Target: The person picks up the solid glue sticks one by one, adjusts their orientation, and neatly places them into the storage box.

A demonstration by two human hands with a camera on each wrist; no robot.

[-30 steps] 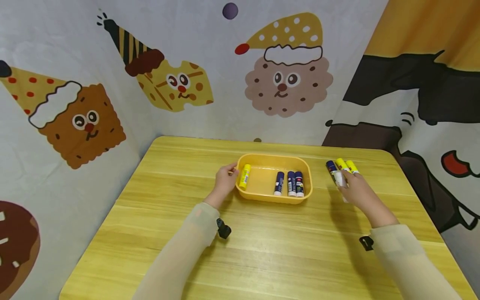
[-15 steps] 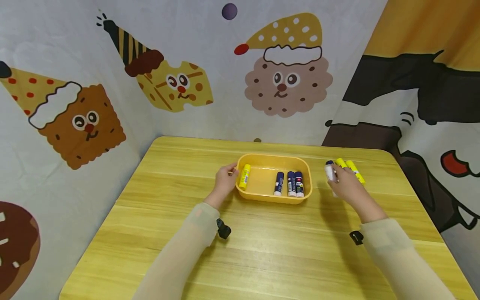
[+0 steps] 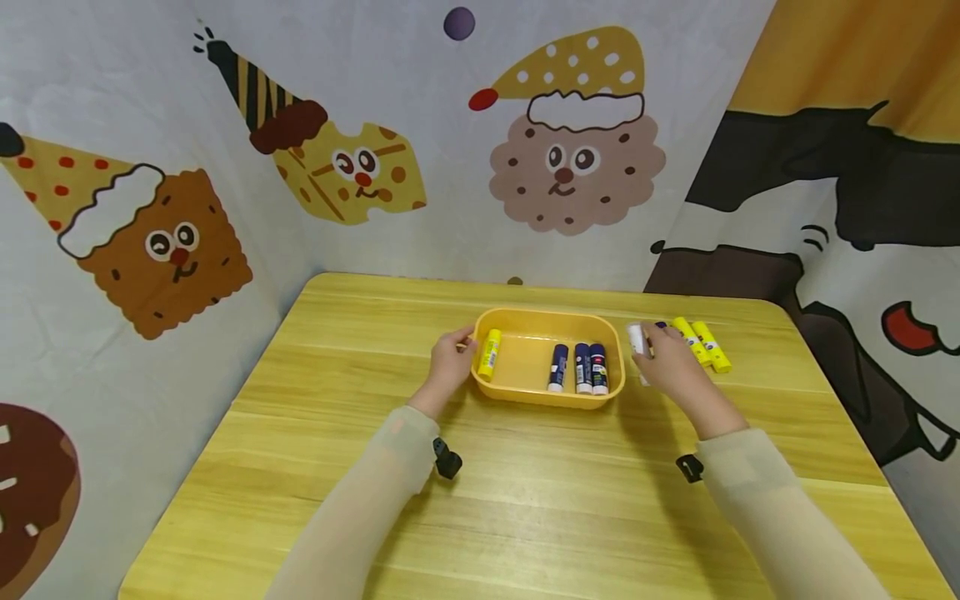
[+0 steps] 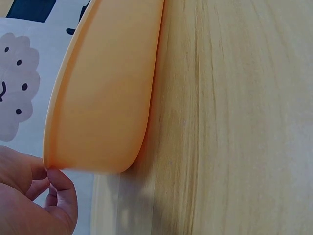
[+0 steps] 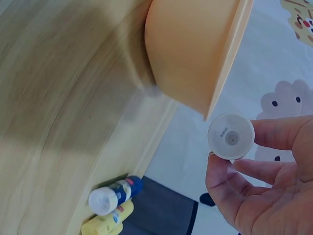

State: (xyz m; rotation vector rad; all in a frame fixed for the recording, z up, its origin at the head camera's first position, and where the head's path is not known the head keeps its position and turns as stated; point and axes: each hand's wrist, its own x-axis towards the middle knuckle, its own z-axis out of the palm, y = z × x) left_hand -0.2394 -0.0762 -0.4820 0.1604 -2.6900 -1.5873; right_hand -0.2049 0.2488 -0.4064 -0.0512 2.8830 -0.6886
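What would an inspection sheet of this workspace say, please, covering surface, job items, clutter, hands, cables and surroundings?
Surface: wood-grain table, dry-looking where visible.
Job's things: yellow-orange tray holding one yellow stick and three dark-blue sticks; on the table to its right, two more yellow sticks and a blue stick with a white end, beside each other.
Clutter: nothing seen.
Grips: left grip pinches the tray's rim; right grip pinches a white-looking stick outside the tray. A small black device sits at each cuff.
Cables: nothing seen.
Surroundings: pale backdrop printed with cartoon figures.
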